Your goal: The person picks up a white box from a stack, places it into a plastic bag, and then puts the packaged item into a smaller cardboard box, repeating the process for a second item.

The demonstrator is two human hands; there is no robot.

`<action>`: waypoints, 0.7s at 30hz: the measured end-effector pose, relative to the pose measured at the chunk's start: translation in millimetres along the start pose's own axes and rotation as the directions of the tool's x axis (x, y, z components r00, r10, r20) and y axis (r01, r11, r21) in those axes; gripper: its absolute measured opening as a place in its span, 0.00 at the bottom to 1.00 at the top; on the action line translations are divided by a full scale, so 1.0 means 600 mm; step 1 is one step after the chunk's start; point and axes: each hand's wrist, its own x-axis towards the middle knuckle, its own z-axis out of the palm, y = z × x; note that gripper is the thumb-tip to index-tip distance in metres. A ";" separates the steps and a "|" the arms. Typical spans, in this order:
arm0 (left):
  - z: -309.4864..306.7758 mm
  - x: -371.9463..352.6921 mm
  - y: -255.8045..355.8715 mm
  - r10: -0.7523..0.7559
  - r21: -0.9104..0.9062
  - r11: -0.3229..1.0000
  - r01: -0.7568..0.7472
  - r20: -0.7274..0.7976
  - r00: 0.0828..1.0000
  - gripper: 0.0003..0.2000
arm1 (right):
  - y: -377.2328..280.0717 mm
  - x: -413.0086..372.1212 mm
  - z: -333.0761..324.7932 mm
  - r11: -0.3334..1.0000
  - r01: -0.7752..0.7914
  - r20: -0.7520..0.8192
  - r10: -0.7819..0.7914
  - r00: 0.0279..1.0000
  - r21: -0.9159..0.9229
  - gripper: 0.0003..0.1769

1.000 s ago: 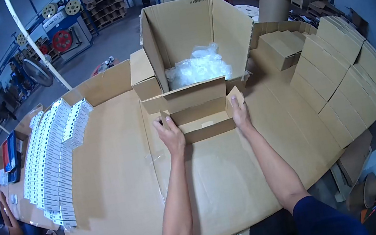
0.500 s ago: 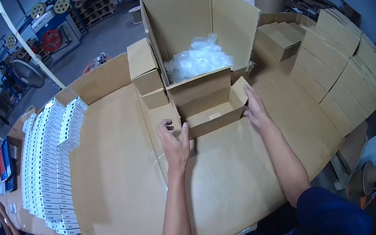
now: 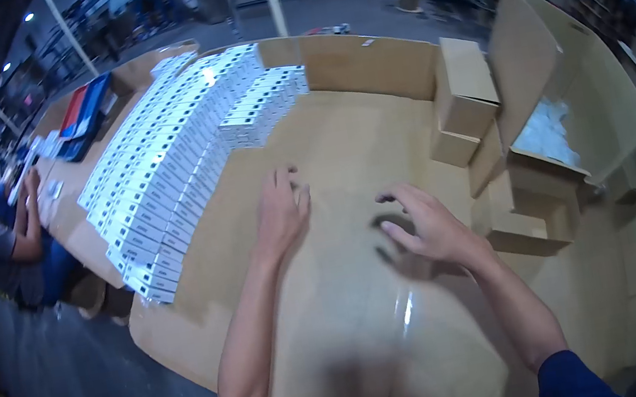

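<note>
My left hand (image 3: 280,215) hovers over the cardboard-covered table (image 3: 354,310), holding nothing, with its thumb apart from its loosely bent fingers. It is the nearer hand to the rows of small white boxes (image 3: 177,159) stacked on the left. To the right, my right hand (image 3: 426,224) is also over the table, open, its thumb and fingers spread with nothing between them. Beyond it stands an open, shallow cardboard box (image 3: 530,232), which neither hand touches.
A large open carton (image 3: 604,96) with clear plastic bags (image 3: 546,131) stands at the right, beside a closed brown box (image 3: 471,76). A raised cardboard edge (image 3: 371,63) runs along the back. At far left a person (image 3: 9,237) sits near a blue tray (image 3: 90,119).
Both my hands have let go of the shallow cardboard box and moved left over the table. The view has swung left, bringing the white boxes closer to the middle.
</note>
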 end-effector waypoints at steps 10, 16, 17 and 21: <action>-0.002 0.167 -0.192 0.244 0.342 0.926 -0.159 -0.221 0.944 0.28 | 0.100 0.421 0.199 0.975 0.128 0.145 -0.102 0.984 -0.182 0.33; 0.002 0.153 -0.196 0.278 0.359 0.919 -0.165 -0.289 0.916 0.26 | 0.103 0.475 0.213 0.919 0.142 0.246 -0.052 0.968 -0.367 0.42; 0.000 0.151 -0.200 0.286 0.382 0.911 -0.158 -0.306 0.908 0.25 | 0.099 0.479 0.213 0.918 0.143 0.251 -0.050 0.967 -0.369 0.43; -0.008 0.146 -0.205 0.211 0.457 0.887 -0.060 -0.287 0.934 0.20 | 0.090 0.483 0.210 0.917 0.104 0.298 0.017 0.954 -0.385 0.45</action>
